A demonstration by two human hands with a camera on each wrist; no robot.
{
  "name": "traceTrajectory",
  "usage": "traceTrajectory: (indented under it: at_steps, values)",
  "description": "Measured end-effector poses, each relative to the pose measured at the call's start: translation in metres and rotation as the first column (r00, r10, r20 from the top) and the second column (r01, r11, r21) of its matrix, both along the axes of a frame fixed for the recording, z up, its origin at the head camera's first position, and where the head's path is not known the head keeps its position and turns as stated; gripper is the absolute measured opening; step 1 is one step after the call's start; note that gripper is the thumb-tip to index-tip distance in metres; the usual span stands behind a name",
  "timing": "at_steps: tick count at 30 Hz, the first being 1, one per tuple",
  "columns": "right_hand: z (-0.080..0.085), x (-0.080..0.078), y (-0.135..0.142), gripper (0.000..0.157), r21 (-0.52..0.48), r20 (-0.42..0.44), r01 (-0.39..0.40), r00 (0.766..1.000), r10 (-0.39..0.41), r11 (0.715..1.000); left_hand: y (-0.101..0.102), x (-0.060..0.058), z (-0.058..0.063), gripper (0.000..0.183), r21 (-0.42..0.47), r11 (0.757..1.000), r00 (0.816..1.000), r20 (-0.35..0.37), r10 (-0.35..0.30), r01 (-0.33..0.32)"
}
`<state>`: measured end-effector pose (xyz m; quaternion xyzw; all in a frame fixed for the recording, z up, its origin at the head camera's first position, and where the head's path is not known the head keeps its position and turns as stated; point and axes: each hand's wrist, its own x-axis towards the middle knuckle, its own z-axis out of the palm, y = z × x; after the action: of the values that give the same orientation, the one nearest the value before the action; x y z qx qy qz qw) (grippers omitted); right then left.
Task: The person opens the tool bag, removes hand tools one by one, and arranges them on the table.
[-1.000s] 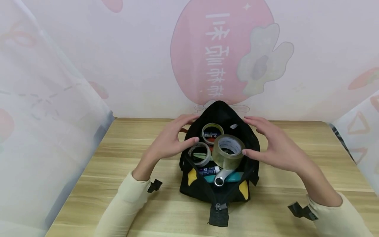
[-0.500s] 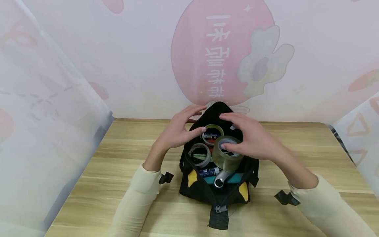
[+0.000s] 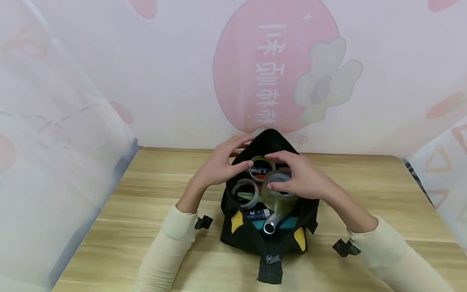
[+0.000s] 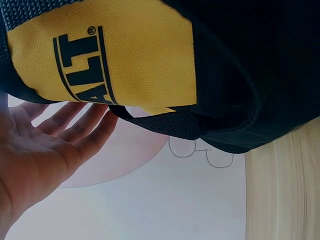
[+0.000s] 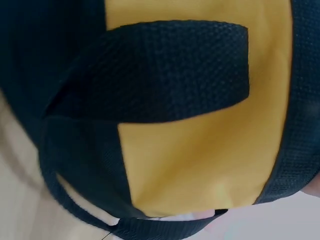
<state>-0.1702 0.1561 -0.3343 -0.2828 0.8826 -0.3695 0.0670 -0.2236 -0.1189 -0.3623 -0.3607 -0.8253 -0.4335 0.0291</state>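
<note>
A black tool bag (image 3: 240, 239) with yellow patches stands unzipped on the table. My left hand (image 3: 220, 162) is at its left rim, thumb over the opening and fingers along the outside. In the left wrist view the left fingers (image 4: 85, 125) stretch past the yellow lettered panel. Reaching over the right rim, my right hand (image 3: 308, 176) has its thumb and fingers spread over a wide roll of clear packing tape (image 3: 271, 202). Left of that lie a narrower tape roll (image 3: 235, 194) and, farther back, another roll (image 3: 271, 163). The right wrist view shows mostly the bag's yellow side (image 5: 200, 165).
Also in the bag are a chrome ring-ended wrench (image 3: 269, 228), a dark blue tube (image 3: 257, 214) and a teal item (image 3: 290, 223). A zip pull (image 3: 275, 258) hangs at the bag's front. Behind the wooden table (image 3: 153, 190) rises a printed curtain (image 3: 171, 73).
My right hand has moved left from the bag's right rim to over the packing tape. The left hand has shifted slightly back along the left rim. The bag stays put.
</note>
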Motion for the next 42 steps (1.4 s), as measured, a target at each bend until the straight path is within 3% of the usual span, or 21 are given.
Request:
traceTrajectory:
  at_steps: [16,22,27,42]
  values:
    - [-0.039,0.005,0.023,0.055,-0.015,0.063,-0.061,0.996,0.062,0.998,-0.008,0.005,-0.004,0.066,0.010,1.000,0.999,0.044,0.013,-0.013]
    - [-0.049,0.007,0.023,0.050,0.054,0.042,-0.087,0.996,0.085,0.995,-0.009,0.006,-0.004,0.063,0.007,1.000,0.999,0.052,0.009,-0.010]
    - [-0.051,0.008,0.022,0.045,0.065,0.049,-0.088,0.995,0.085,0.994,-0.010,0.005,-0.003,0.061,-0.012,1.000,0.999,0.054,0.011,-0.010]
    - [-0.058,0.007,0.021,0.038,0.090,-0.050,-0.023,0.998,0.028,0.996,-0.011,0.005,-0.002,0.060,-0.029,1.000,0.998,0.062,0.012,-0.010]
